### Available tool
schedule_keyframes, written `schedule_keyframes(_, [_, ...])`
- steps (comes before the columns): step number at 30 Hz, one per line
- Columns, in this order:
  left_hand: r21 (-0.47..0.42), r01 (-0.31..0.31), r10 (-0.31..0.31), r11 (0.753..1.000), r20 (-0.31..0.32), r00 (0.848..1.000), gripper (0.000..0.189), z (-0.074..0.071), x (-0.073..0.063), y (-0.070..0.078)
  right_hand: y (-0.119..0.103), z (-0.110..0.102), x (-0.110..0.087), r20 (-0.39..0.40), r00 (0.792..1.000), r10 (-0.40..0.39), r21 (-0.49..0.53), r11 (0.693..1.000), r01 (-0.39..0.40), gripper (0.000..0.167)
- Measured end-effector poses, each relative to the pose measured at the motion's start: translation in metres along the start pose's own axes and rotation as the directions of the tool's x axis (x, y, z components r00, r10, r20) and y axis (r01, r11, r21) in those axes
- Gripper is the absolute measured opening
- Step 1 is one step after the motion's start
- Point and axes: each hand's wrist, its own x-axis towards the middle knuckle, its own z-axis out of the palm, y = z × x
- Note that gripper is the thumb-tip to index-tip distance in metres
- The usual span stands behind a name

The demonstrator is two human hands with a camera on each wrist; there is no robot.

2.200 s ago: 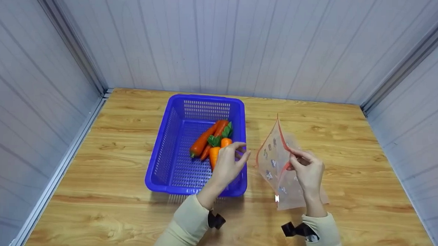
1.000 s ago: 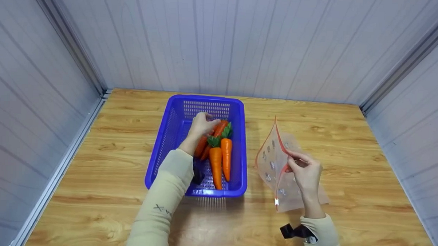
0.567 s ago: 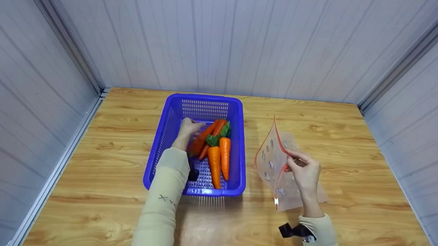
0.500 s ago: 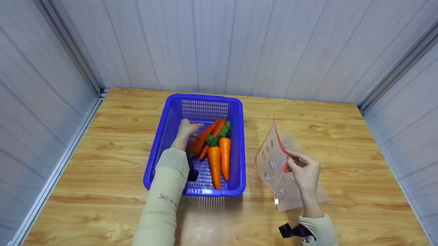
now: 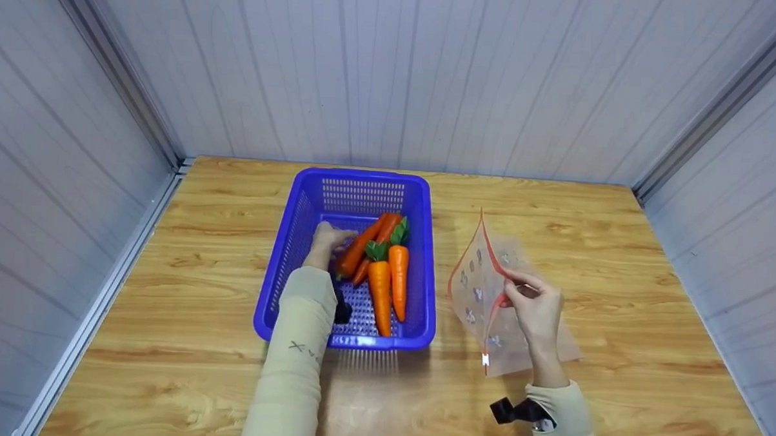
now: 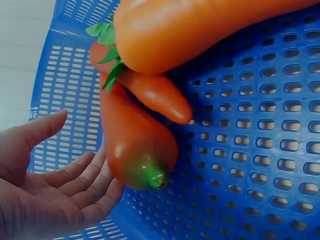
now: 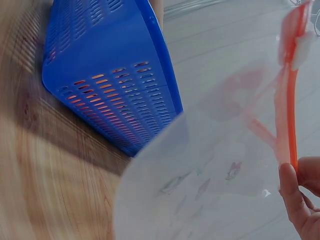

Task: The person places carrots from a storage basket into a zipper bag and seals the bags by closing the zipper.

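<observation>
Wooden table (image 5: pixel 164 339) carries blue basket (image 5: pixel 383 342), with printed bag (image 5: pixel 479 282) just right of it, mouth gaping; right hand (image 5: pixel 538 308) pinches bag's red zip edge (image 5: pixel 492 260); left hand (image 6: pixel 65 192) in basket, thumb and fingers apart, gripping nothing, close against red vegetables (image 5: pixel 363 243), contact unclear; two leafy carrots (image 5: pixel 380 292) lie beside those, also in basket

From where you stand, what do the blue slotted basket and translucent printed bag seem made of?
The blue slotted basket: probably moulded plastic, from its glossy rim and regular openings. The translucent printed bag: likely thin, frosted plastic film, judging by its hazy transparency.
</observation>
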Motion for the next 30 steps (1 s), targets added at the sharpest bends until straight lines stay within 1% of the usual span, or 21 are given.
schedule_keyframes(2, [0.007,0.018,-0.018,1.0,-0.002,1.0,0.051,0.006,0.016,-0.01,0.001,0.0,0.0,0.003,1.0,-0.001,0.003,1.0,0.001,0.023])
schedule_keyframes(4, [0.008,0.015,-0.015,1.0,-0.003,1.0,0.06,0.01,0.02,-0.014,0.001,0.0,0.0,0.008,1.0,0.001,0.001,1.0,-0.001,0.022])
schedule_keyframes(5, [0.011,0.027,-0.027,1.0,0.014,1.0,0.067,0.009,0.016,-0.013,0.001,0.0,0.0,0.009,1.0,0.004,-0.002,1.0,-0.004,0.021])
schedule_keyframes(6, [0.018,0.017,-0.017,1.0,0.018,1.0,0.073,0.008,0.007,-0.009,-0.015,0.002,-0.003,0.027,1.0,0.005,0.035,0.999,-0.006,0.021])
schedule_keyframes(7, [0.029,-0.006,0.006,1.0,0.017,1.0,0.077,0.006,-0.004,-0.005,-0.016,0.003,-0.003,0.026,1.0,0.01,0.037,0.999,-0.011,0.02])
schedule_keyframes(8, [0.038,-0.028,0.027,0.999,0.012,1.0,0.079,0.006,-0.007,-0.004,-0.017,0.003,-0.004,0.026,1.0,0.013,0.037,0.999,-0.014,0.019])
schedule_keyframes(10, [0.056,-0.013,0.011,0.998,0.035,0.999,0.085,0.001,-0.024,0.004,-0.018,0.004,-0.004,0.026,0.999,0.024,0.046,0.999,-0.025,0.018])
schedule_keyframes(12, [0.086,0.001,-0.004,0.996,0.035,0.999,0.082,-0.006,-0.062,0.024,-0.019,0.005,-0.005,0.025,0.999,0.026,0.054,0.998,-0.027,0.019])
schedule_keyframes(13, [0.093,0.022,-0.026,0.995,0.044,0.999,0.082,-0.009,-0.077,0.033,-0.004,0.003,-0.003,0.006,1.0,0.028,0.018,0.999,-0.028,0.019])
schedule_keyframes(15, [0.099,0.071,-0.079,0.993,0.08,0.994,0.083,-0.016,-0.107,0.05,-0.003,0.003,-0.002,0.003,1.0,0.026,0.024,0.999,-0.026,0.02])
schedule_keyframes(16, [0.116,0.06,-0.069,0.991,0.071,0.995,0.083,-0.015,-0.107,0.05,-0.004,0.003,-0.002,0.001,1.0,0.021,0.021,1.0,-0.021,0.021])
schedule_keyframes(17, [0.134,0.053,-0.061,0.99,0.059,0.996,0.082,-0.014,-0.103,0.048,-0.003,0.003,-0.002,-0.001,1.0,0.021,0.02,1.0,-0.021,0.022])
schedule_keyframes(18, [0.145,0.057,-0.068,0.988,0.068,0.995,0.084,-0.012,-0.095,0.043,-0.002,0.003,-0.002,-0.001,1.0,0.022,0.021,1.0,-0.022,0.021])
schedule_keyframes(21, [0.188,0.027,-0.036,0.982,0.046,0.998,0.094,-0.003,-0.047,0.017,-0.001,0.002,-0.002,0.001,1.0,0.023,0.026,0.999,-0.023,0.02])
schedule_keyframes(22, [0.216,0.026,-0.033,0.976,0.027,0.999,0.095,0.002,-0.025,0.005,0.0,0.002,-0.001,0.003,1.0,0.021,0.022,1.0,-0.021,0.019])
schedule_keyframes(23, [0.221,0.037,-0.046,0.974,0.038,0.998,0.094,0.004,-0.014,-0.001,0.0,0.002,-0.001,0.004,1.0,0.022,0.021,1.0,-0.022,0.018])
schedule_keyframes(24, [0.23,0.04,-0.054,0.972,0.054,0.997,0.096,0.005,-0.008,-0.004,-0.014,0.002,-0.004,0.022,1.0,0.021,0.06,0.998,-0.022,0.018])
schedule_keyframes(25, [0.241,0.032,-0.045,0.97,0.051,0.998,0.096,0.007,-0.002,-0.008,-0.013,0.002,-0.004,0.027,0.999,0.021,0.06,0.998,-0.022,0.018])
schedule_keyframes(26, [0.244,0.038,-0.054,0.969,0.059,0.997,0.094,0.007,-0.001,-0.008,-0.013,0.002,-0.004,0.032,0.999,0.022,0.053,0.998,-0.024,0.018])
schedule_keyframes(29, [0.267,0.021,-0.037,0.963,0.055,0.998,0.086,0.005,-0.008,-0.004,-0.014,0.001,-0.004,0.039,0.999,0.033,0.04,0.999,-0.034,0.018])
schedule_keyframes(30, [0.281,0.021,-0.034,0.959,0.041,0.999,0.084,0.005,-0.011,-0.002,-0.02,0.001,-0.005,0.049,0.998,0.04,0.064,0.997,-0.043,0.018])
